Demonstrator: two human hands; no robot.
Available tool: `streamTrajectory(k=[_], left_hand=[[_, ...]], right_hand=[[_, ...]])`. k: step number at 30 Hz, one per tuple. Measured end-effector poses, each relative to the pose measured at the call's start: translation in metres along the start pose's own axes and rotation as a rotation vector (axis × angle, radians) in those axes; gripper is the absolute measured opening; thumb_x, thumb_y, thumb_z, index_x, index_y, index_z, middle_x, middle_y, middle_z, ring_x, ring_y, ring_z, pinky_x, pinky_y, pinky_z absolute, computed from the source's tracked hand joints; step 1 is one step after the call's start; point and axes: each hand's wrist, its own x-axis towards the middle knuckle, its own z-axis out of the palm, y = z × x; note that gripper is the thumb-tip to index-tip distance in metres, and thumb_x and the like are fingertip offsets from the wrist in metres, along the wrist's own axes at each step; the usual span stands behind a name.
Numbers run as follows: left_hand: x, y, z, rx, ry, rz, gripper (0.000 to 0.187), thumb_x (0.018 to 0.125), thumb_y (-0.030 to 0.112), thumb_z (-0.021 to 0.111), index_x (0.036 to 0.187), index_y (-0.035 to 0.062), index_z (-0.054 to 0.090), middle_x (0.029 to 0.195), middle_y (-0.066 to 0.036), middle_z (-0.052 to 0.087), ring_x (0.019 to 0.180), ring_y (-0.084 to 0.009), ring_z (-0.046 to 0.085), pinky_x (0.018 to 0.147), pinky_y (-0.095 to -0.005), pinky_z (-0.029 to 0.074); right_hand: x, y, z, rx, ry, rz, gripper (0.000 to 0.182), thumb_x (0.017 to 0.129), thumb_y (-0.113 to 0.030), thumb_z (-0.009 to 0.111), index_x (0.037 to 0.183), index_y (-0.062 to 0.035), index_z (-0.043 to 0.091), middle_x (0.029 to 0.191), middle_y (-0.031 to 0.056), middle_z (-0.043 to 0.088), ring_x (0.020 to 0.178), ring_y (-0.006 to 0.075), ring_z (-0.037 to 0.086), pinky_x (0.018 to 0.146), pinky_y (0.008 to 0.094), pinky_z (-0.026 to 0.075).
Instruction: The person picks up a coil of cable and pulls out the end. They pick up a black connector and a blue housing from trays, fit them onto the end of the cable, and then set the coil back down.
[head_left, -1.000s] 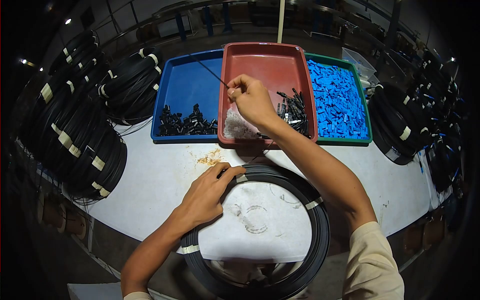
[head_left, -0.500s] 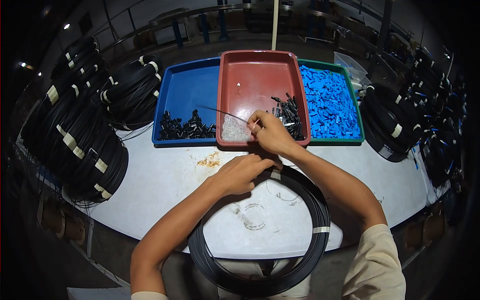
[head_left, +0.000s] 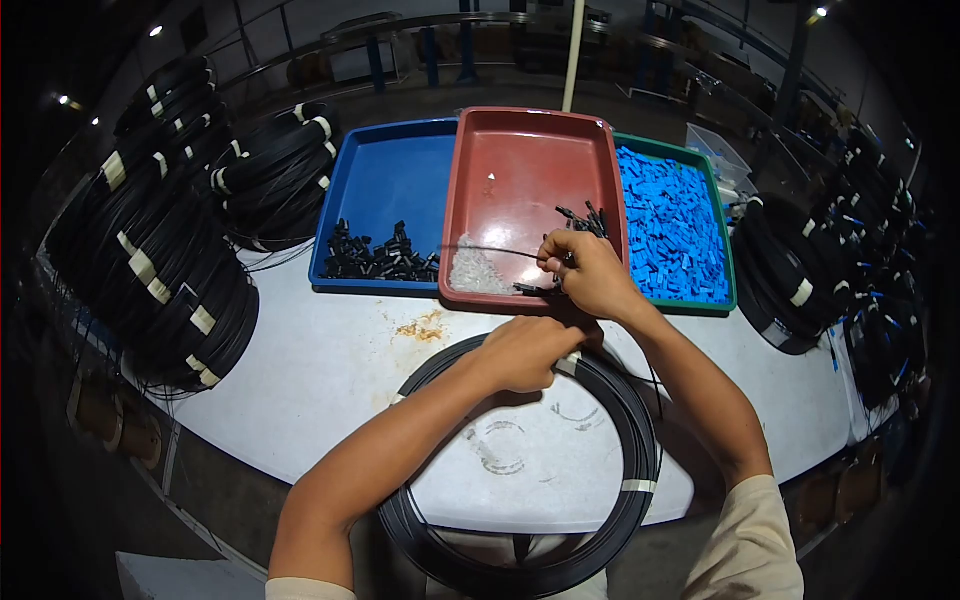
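A coil of black cable [head_left: 640,430], bound with pale tape, lies partly on the table and overhangs its near edge. My left hand [head_left: 532,352] is closed round the far side of the coil, its fingertips partly hidden. Above the red tray's near right part, my right hand [head_left: 590,272] pinches a thin black cable end [head_left: 495,248] that points left. Below it, small clear pieces [head_left: 475,270] lie in the red tray [head_left: 530,150], along with black connectors [head_left: 585,218] partly behind my right hand.
The blue tray [head_left: 395,170] on the left holds small black parts [head_left: 375,255]. A green tray [head_left: 729,270] on the right holds many blue pieces [head_left: 670,225]. Taped black cable coils [head_left: 150,260] are stacked at left, with more coils [head_left: 785,270] at right. Brown residue [head_left: 422,326] marks the white table [head_left: 290,370].
My right hand has moved right with the cable end, which now lies more level. The left hand stays on the coil. The camera view has shifted slightly.
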Motion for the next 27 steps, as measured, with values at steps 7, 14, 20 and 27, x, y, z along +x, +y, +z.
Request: streamTrajectory(k=[7,14,20,27], left_hand=[[0.001,-0.001,-0.001,0.024,-0.054,0.022,0.059,0.063,-0.003,0.066,0.120,0.0086,0.061,0.089,-0.019,0.066,0.090,-0.0411,0.065,0.076,-0.0527,0.052],[-0.004,0.000,-0.004,0.111,-0.109,0.067,0.049,0.067,-0.003,0.068,0.115,0.0069,0.062,0.096,-0.018,0.067,0.091,-0.0386,0.067,0.075,-0.0498,0.055],[-0.019,0.001,-0.009,0.060,-0.012,0.171,0.048,0.077,0.006,0.069,0.123,0.0038,0.057,0.094,-0.018,0.068,0.094,-0.0373,0.067,0.082,-0.0496,0.053],[-0.086,0.005,-0.057,-0.021,0.316,0.422,0.033,0.080,0.012,0.073,0.112,0.0068,0.066,0.103,-0.010,0.069,0.099,-0.0271,0.067,0.090,-0.0405,0.051]], right_hand=[[0.043,-0.004,0.046,0.400,0.105,0.228,0.007,0.098,-0.003,0.058,0.096,0.0006,0.063,0.077,0.0050,0.063,0.071,0.0133,0.059,0.067,0.0310,0.047],[0.078,-0.037,0.061,0.347,0.106,0.018,0.009,0.095,-0.010,0.063,0.096,-0.0007,0.064,0.079,0.0048,0.064,0.069,0.0120,0.056,0.064,0.0311,0.046],[0.035,-0.030,0.040,0.041,-0.082,-0.171,0.009,0.086,-0.005,0.066,0.092,0.0016,0.065,0.075,0.0172,0.064,0.067,0.0244,0.062,0.066,0.0364,0.048],[-0.011,-0.019,0.041,0.195,-0.101,-0.167,0.012,0.089,-0.006,0.066,0.100,0.0005,0.067,0.078,0.0105,0.066,0.068,0.0158,0.059,0.066,0.0322,0.048]])
